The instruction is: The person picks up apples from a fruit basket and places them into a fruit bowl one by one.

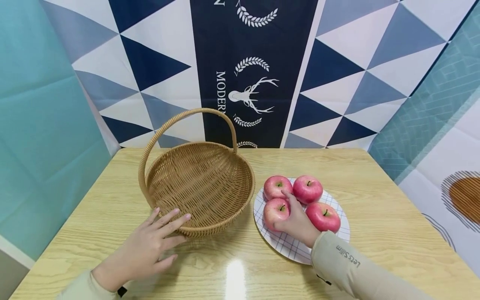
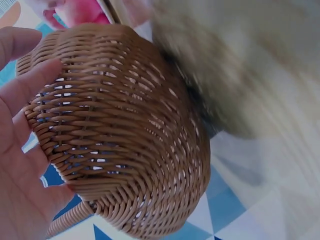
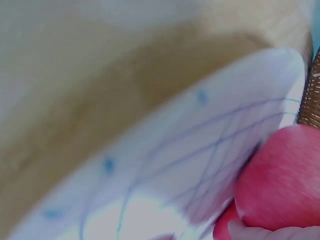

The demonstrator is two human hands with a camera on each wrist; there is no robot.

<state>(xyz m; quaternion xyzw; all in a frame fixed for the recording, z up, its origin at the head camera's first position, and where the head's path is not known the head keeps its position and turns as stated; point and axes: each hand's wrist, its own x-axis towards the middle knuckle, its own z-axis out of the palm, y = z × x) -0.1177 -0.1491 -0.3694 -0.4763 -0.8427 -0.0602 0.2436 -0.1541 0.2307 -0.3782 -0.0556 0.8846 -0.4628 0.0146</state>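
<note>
My right hand (image 1: pixel 299 221) grips the front-left red apple (image 1: pixel 276 211), thumb at its near side and fingers around its far right side. In the right wrist view this apple (image 3: pixel 282 177) overlaps the plate at the lower right. Three other red apples lie around it, at the back left (image 1: pixel 273 186), the back right (image 1: pixel 308 188) and the front right (image 1: pixel 325 216). They share a white plate (image 1: pixel 285 246) with a blue grid. With fingers spread, my left hand (image 1: pixel 150 250) rests at the near left rim of a wicker basket (image 1: pixel 202 187); the left wrist view shows the basket's woven outside (image 2: pixel 115 120).
The basket's tall arched handle (image 1: pixel 202 111) rises on its far left side. Beneath everything is a light wooden table (image 1: pixel 228 266). A patterned cloth (image 1: pixel 161 62) hangs behind the table's back edge, with a teal sheet (image 1: pixel 41 116) on the left.
</note>
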